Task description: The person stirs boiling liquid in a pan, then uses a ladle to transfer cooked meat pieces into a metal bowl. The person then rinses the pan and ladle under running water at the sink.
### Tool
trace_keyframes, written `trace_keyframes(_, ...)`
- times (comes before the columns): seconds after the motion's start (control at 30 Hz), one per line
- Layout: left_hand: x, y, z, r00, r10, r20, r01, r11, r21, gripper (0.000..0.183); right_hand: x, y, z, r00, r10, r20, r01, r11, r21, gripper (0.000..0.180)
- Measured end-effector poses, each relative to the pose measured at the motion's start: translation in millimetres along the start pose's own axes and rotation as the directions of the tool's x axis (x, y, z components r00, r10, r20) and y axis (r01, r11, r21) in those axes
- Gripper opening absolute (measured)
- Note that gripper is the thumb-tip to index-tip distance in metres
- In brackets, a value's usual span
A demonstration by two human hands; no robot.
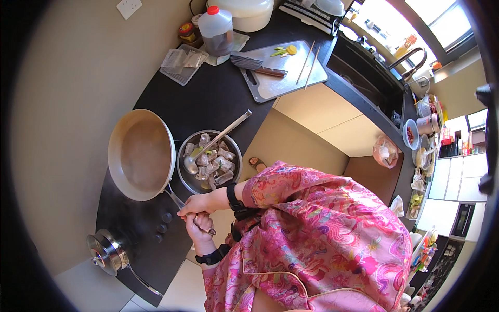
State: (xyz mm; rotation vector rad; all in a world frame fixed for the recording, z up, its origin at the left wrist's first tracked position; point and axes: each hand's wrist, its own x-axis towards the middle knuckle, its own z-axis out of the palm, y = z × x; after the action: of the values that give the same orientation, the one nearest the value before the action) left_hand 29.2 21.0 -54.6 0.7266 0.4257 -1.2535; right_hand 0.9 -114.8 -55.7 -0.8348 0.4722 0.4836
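A deep pale-rimmed pan [170, 134] holds cloudy brown liquid and is raised off the hob beside a metal bowl. Both my hands grip its metal handle [176, 198]. My right hand [196, 205] holds the part closer to the pan. Just behind it, my left hand [200, 226] wraps around the handle's end. The metal bowl [238, 150] contains several chunks of pale cooked meat [225, 163] that look like ribs, with bits of green onion. A steel ladle [224, 134] rests in the bowl, its handle sticking out over the rim.
A lidded steel saucepan [107, 251] stands at the counter's left end. To the right lies a cutting board [269, 87] bearing a cleaver [269, 71], chopsticks [312, 66], ginger [291, 49] and green onion. Behind it are a plastic jug [215, 31] and plastic trays [183, 64]. Farther right is a dark sink [351, 80].
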Motion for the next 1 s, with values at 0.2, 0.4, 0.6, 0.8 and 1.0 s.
trace_keyframes(0.2,-7,0,3,0.987,0.009,-0.163,0.013,0.991,0.133,0.041,8,-4,6,0.996,-0.026,0.091,0.018,0.996,0.086,0.025)
trace_keyframes(0.4,-15,2,3,0.988,0.146,0.044,-0.152,0.962,0.227,0.024,13,0,10,0.993,-0.075,0.087,0.070,0.996,0.064,0.031)
trace_keyframes(0.6,-23,-2,11,0.981,0.174,0.085,-0.189,0.954,0.232,0.017,-1,-6,15,0.989,-0.107,0.098,0.103,0.994,0.048,0.032)
trace_keyframes(0.8,-30,-2,34,0.976,0.189,0.111,-0.213,0.939,0.270,0.013,-22,-19,15,0.979,-0.166,0.121,0.163,0.986,0.037,0.033)
trace_keyframes(1.0,-48,1,60,0.987,0.091,0.134,-0.136,0.913,0.385,0.014,-47,-22,16,0.946,-0.307,0.106,0.305,0.952,0.043,0.036)
